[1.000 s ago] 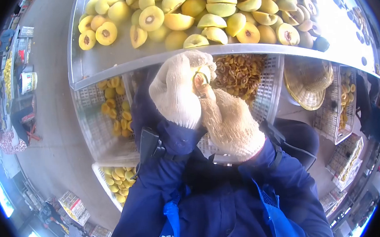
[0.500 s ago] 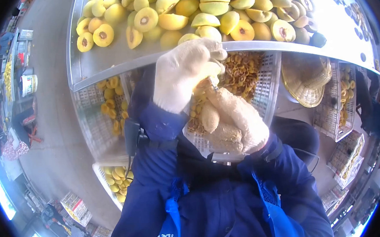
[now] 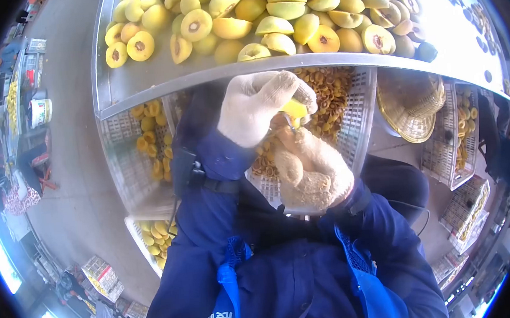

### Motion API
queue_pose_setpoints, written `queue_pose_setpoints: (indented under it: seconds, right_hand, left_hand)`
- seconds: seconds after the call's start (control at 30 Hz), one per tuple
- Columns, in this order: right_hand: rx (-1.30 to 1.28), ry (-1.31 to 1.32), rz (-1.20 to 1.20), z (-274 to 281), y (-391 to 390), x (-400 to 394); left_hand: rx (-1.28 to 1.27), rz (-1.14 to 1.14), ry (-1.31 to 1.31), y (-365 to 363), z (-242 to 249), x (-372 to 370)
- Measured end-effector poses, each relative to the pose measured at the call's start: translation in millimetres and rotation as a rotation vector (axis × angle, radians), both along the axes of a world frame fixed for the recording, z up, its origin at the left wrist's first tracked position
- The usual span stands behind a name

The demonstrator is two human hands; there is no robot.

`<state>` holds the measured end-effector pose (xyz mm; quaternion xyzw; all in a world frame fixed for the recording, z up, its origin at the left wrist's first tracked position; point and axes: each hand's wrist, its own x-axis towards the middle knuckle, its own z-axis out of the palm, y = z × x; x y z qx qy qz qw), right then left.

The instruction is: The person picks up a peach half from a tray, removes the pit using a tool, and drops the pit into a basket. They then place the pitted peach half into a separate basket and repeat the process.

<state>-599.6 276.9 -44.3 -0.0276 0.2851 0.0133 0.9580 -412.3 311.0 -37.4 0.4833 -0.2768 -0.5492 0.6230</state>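
My left hand [image 3: 257, 107], in a pale work glove, is closed on a yellow fruit piece [image 3: 294, 109] just below the tray's front rim. Directly below it, my right hand [image 3: 314, 169], in a rough, stained glove, has its fingers wrapped round a small tool whose metal tip [image 3: 289, 120] touches the fruit; the rest of the tool is hidden. A metal tray [image 3: 161, 90] in front of me holds many halved yellow-green fruits [image 3: 196, 25]. Under my hands is a crate [image 3: 355, 113] with brown-orange fruit scraps [image 3: 324, 95].
Crates of fruit halves stand at the left [image 3: 126, 162] and lower left [image 3: 140, 244]. A woven basket [image 3: 409, 116] and another crate [image 3: 444, 160] are on the right. Other people sit at a long table far left, one in a patterned sleeve [image 3: 24, 197].
My left hand has moved slightly right and down, with its fingers turned, so more of the yellow fruit shows. My right hand has shifted a little and its fingers have curled in.
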Motion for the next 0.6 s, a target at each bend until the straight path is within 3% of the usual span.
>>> queue_pose_setpoints:
  seconds: [0.1,0.17,0.23,0.27,0.33,0.37,0.4,0.47,0.5,0.57,0.6]
  right_hand:
    - [0.096,-0.284,-0.105,3,6,-9]
    - [-0.034,-0.402,-0.127,18,10,-13]
    - [0.097,-0.388,-0.169,14,6,-25]
    - [-0.343,-0.108,0.137,1,-12,-33]
    - [-0.979,0.489,0.371,-52,-4,-46]
    - [-1.187,0.796,0.293,-75,8,-47]
    - [-0.781,0.757,0.393,-32,-8,-33]
    - [-0.847,0.550,0.444,-12,-5,-18]
    - [-0.920,0.477,0.479,-2,-5,-9]
    - [-0.958,0.423,0.446,7,-7,6]
    - [-0.985,0.397,0.434,13,-7,7]
  left_hand:
    - [-0.294,0.131,0.108,-6,-12,-14]
    - [-0.106,0.253,0.077,1,-2,-17]
    - [-0.042,0.372,0.082,8,15,-15]
    - [0.025,0.412,-0.071,24,33,-4]
    - [0.204,0.463,-0.536,75,54,35]
    - [0.322,0.398,-1.030,98,45,72]
    - [0.399,0.256,-1.613,105,59,93]
    - [0.625,0.295,-1.487,95,44,126]
    - [0.586,0.335,-1.325,75,38,132]
    - [0.433,0.325,-1.436,37,-11,164]
    - [0.565,0.241,-1.402,18,-15,166]
